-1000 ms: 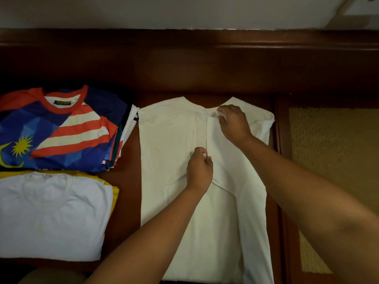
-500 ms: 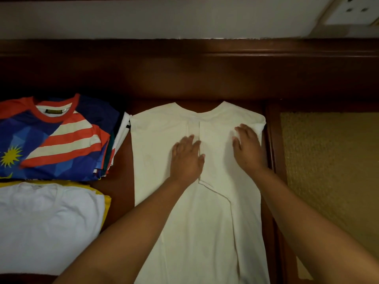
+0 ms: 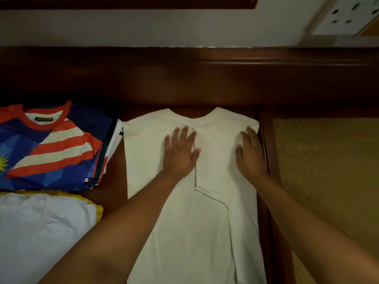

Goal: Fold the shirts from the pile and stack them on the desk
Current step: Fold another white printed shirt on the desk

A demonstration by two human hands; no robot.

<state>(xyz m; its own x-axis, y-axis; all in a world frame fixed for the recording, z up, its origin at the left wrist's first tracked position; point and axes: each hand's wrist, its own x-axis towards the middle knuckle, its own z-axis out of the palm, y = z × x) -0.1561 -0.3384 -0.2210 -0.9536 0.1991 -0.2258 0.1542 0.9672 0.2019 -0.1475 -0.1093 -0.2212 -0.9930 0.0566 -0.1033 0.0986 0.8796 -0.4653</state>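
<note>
Mid-fold on the cream shirt (image 3: 184, 232); two stacks on the left look done.

From the left I see a flag-print shirt (image 3: 51, 148) topping one folded stack and a white shirt (image 3: 41, 232) over a yellow one nearer me, both on the bench (image 3: 112, 201). Cream shirt lies flat centre, sleeve side folded in. Left hand (image 3: 180, 152) and right hand (image 3: 250, 154) press it flat, each grip released, fingers straight. I judge the cross folds and stacking are left. Source pile isn't in view; shirt hem is cut off at the bottom edge; stack counts are unreadable.
</note>
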